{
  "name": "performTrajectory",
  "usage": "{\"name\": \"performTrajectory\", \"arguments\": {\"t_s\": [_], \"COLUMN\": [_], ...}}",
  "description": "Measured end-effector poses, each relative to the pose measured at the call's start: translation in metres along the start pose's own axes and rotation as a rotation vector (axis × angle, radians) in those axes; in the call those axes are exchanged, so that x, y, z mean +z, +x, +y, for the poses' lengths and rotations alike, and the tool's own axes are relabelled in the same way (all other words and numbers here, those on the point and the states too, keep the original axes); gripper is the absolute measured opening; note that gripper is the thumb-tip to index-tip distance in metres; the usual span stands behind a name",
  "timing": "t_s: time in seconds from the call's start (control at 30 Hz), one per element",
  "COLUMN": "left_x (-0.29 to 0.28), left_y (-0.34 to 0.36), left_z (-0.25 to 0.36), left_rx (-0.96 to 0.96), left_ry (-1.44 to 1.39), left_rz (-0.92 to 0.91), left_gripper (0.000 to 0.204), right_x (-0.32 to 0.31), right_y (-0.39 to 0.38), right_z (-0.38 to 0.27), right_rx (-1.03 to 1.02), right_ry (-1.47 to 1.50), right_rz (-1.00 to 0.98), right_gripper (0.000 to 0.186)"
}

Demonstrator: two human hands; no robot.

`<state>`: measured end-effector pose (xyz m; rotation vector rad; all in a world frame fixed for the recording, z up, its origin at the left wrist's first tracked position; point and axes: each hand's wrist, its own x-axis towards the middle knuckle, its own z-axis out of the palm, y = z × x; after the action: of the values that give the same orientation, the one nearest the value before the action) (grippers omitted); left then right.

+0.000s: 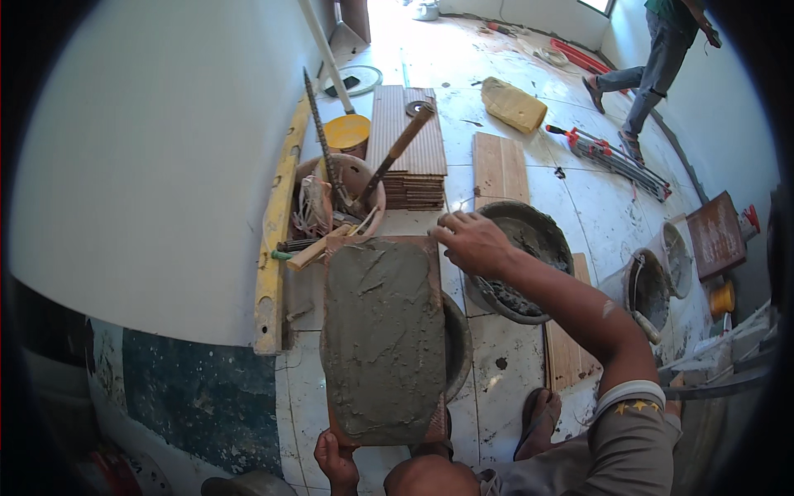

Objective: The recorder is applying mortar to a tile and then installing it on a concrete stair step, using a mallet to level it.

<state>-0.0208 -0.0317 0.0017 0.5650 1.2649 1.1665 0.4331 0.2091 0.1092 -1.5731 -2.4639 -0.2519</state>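
Observation:
A rectangular tile [436, 266] lies in front of me, its upturned face spread with wet grey mortar [385, 339]. My left hand [337, 465] grips its near left corner, thumb on the edge. At the far right corner my right hand [473, 242] has its fingers curled against the tile; their undersides are hidden. Partly covered by the tile is a round dark tub [457, 347]. Just beyond my right forearm stands a black bucket [529, 225] of wet mortar.
Left of the tile, a tool bucket [376, 186] stands by a yellow spirit level [271, 281] along the wall. Stacked tiles [413, 149] rise behind it. A tile cutter [616, 161], a wrapped yellow bundle [513, 105] and pails [648, 285] lie rightward. Another person [653, 66] walks far right.

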Motion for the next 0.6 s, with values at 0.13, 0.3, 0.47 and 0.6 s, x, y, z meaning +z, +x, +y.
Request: {"name": "performTrajectory", "arguments": {"t_s": [0.13, 0.3, 0.47, 0.6], "left_x": [-0.019, -0.007, -0.022, -0.006], "left_y": [0.006, 0.029, 0.064, 0.061], "left_z": [-0.005, 0.006, -0.005, 0.006], "left_rx": [0.040, -0.028, 0.043, 0.038], "left_ry": [-0.009, 0.030, -0.122, -0.183], "left_rz": [-0.021, 0.013, -0.063, -0.125], "left_gripper": [0.048, 0.067, 0.055, 0.054], "right_x": [-0.062, -0.109, -0.094, -0.087], "right_y": [-0.031, -0.102, -0.149, -0.175], "right_z": [0.016, 0.033, 0.012, 0.020], "right_rx": [0.357, 0.705, 0.705, 0.668], "right_ry": [0.010, -0.005, -0.011, -0.008], "right_rz": [-0.227, -0.984, -1.049, -0.976], "right_gripper": [0.051, 0.065, 0.055, 0.042]}}
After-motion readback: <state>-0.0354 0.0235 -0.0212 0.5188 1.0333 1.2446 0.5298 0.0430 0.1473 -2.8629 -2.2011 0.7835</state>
